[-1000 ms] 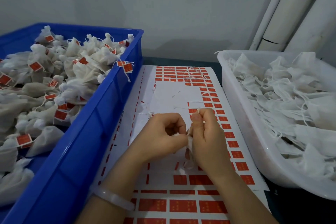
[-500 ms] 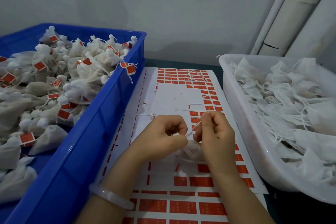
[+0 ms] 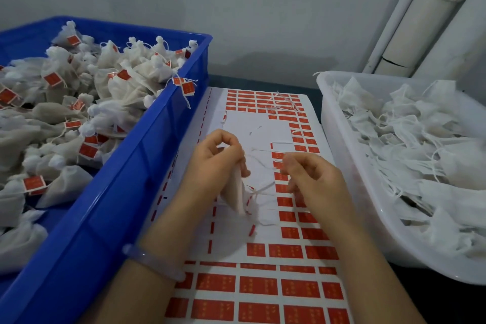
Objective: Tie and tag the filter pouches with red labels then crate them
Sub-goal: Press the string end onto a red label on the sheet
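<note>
My left hand [image 3: 218, 163] grips a white filter pouch [image 3: 236, 193] that hangs below its curled fingers over the label sheet. The pouch's thin white strings [image 3: 259, 189] trail to the right. My right hand [image 3: 311, 179] is a little to the right, fingers curled, pinching the string ends near its fingertips. The sheet of red labels [image 3: 263, 284] lies flat under both hands, with many stickers peeled off its middle. The blue crate [image 3: 110, 208] on the left holds several tied pouches with red tags.
A white tub [image 3: 342, 166] on the right is full of untied pouches with loose strings. Loose string scraps [image 3: 281, 104] lie on the far end of the sheet. A grey wall and white pipes [image 3: 410, 21] stand behind.
My hands have drawn apart: the left moved left with the pouch, the right moved right with the strings. The pouch now hangs from my left hand instead of lying between both.
</note>
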`<state>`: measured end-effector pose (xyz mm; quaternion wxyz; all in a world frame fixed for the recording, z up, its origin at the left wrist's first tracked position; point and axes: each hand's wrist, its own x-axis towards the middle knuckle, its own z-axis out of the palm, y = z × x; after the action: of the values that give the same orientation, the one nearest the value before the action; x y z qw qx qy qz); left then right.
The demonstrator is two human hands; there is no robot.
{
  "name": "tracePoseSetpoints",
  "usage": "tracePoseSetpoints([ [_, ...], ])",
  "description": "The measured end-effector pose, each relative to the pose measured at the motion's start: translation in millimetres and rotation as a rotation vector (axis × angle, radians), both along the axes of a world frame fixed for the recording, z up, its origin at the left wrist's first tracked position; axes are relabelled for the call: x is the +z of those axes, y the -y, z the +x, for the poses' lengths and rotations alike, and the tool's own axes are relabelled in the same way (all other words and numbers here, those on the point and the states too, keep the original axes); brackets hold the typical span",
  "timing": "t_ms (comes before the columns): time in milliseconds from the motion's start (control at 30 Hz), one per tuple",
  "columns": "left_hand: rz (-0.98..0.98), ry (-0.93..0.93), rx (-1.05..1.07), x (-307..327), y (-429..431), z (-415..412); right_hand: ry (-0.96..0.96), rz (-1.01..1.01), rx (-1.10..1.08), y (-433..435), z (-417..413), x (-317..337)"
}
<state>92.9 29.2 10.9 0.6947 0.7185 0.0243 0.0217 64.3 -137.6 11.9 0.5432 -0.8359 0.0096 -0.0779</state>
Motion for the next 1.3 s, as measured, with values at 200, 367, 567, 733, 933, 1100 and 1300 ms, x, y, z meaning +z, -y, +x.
tracePoseSetpoints([
  [200, -0.042, -0.041, 0.148, -1.0, -5.6, 6.6, -0.144, -0.479, 0.743, -1.5, -24.6, -2.4],
  [367, -0.07, -0.05, 0.109, -6.9, -3.4, 5.1, -0.166, -0.571, 0.765, -9.8, -26.0, -12.6],
  [567, -0.115, -0.105, 0.014, -13.3, 4.7, 5.1, -0.148, -0.629, 0.822, -10.2, -19.8, -10.5],
  [733, -0.105, -0.171, 0.01, -17.9, 6.9, 6.3, -0.128, -0.671, 0.854, -9.1, -17.9, -12.4],
  [933, -0.098, -0.179, 0.032, -17.9, 7.2, 8.1, -0.145, -0.684, 0.868, -5.6, -11.7, -10.5],
  [1100, -0.106, -0.176, 0.023, -19.1, 7.3, 9.0, -0.063, -0.69, 0.824, -8.5, -10.0, -15.4],
  [1300, -0.093, -0.179, 0.017, -19.7, 7.2, 11.0, 0.014, -0.612, 0.724, -5.7, -16.2, -19.4],
])
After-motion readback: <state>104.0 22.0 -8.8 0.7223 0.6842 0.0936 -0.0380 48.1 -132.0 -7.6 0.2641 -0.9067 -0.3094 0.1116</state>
